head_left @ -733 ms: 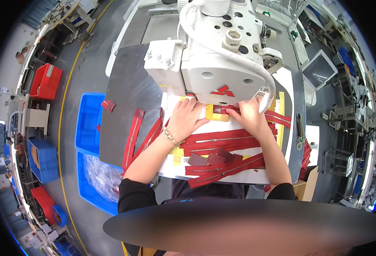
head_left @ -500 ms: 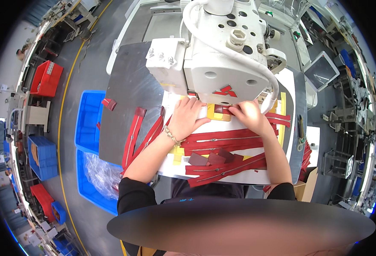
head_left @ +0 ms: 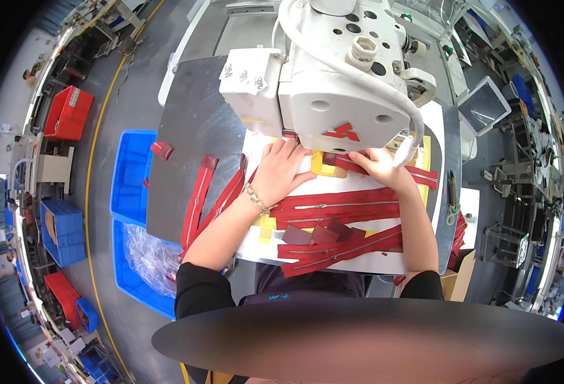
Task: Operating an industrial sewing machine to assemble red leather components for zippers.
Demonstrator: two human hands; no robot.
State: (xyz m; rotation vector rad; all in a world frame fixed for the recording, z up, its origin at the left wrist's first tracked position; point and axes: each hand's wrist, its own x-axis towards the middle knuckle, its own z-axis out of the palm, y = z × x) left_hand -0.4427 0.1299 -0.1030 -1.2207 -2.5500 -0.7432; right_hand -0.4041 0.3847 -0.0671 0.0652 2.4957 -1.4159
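Observation:
My left hand (head_left: pixel 282 168) lies flat on the white table (head_left: pixel 371 261), fingers spread, pressing down just in front of the white sewing machine (head_left: pixel 333 83). My right hand (head_left: pixel 378 165) rests on a red zipper strip (head_left: pixel 416 173) beside a yellow guide piece (head_left: pixel 323 164) under the machine head. Several more red zipper strips (head_left: pixel 339 208) lie between my forearms, with small dark red fabric pieces (head_left: pixel 314 233) on top of them.
Red zipper strips (head_left: pixel 195 198) hang over a grey side panel (head_left: pixel 179 147) at my left. Blue bins (head_left: pixel 131 176) stand on the floor below it, one holding clear plastic (head_left: pixel 151 256). A small screen (head_left: pixel 483 105) and a cardboard box (head_left: pixel 458 281) are at my right.
Both hands stayed at the needle area, the right hand shifting slightly along the red strip. The view has tilted a little.

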